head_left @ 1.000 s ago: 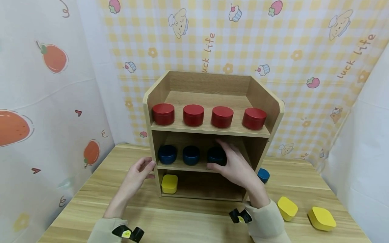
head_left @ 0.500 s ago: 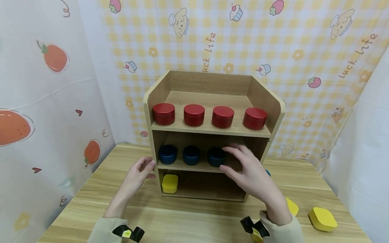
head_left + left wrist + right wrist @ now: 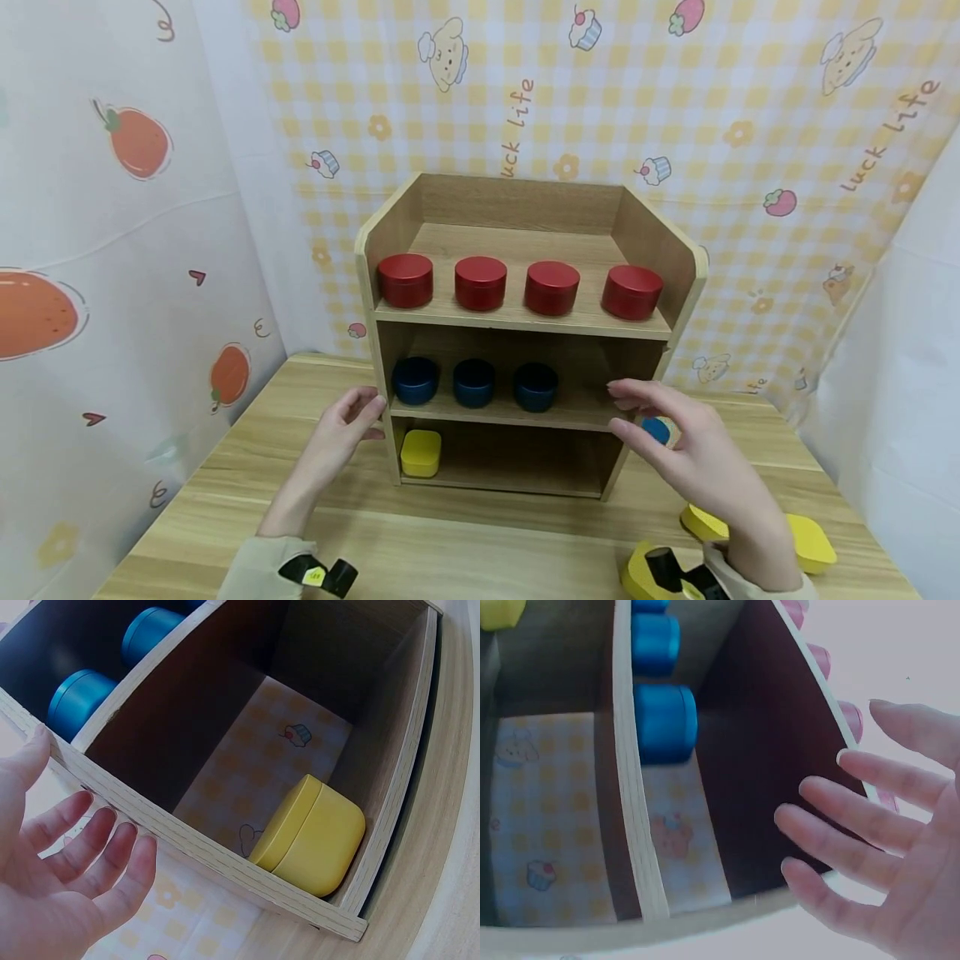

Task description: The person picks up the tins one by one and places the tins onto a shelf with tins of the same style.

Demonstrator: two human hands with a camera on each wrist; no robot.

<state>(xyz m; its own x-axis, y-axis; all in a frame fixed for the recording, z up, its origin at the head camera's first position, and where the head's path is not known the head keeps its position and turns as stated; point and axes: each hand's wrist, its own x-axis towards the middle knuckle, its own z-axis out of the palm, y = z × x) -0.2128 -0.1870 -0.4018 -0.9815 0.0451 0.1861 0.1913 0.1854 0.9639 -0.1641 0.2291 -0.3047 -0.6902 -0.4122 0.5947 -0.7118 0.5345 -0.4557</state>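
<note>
light wood worktop [image 3: 480, 533] | three-tier wooden shelf unit [image 3: 525, 329]: 4 red round tins top, 3 blue round tins [image 3: 474, 382] middle, yellow square tin [image 3: 420, 452] bottom-left | left hand [image 3: 347, 425] open, touching shelf's left wall | right hand [image 3: 693, 454] open, empty, beside shelf's right wall, over small blue round tin [image 3: 654, 429] on worktop

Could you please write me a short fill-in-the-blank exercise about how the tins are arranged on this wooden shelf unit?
1. The top shelf of the shelf unit holds ____ red tins.
2. The three tins on the middle shelf are ____ in colour.
3. The only tin on the bottom shelf, the square tin, is ____.
4. The right hand is open and holds ____.

Missing words: four; blue; yellow; nothing
</note>
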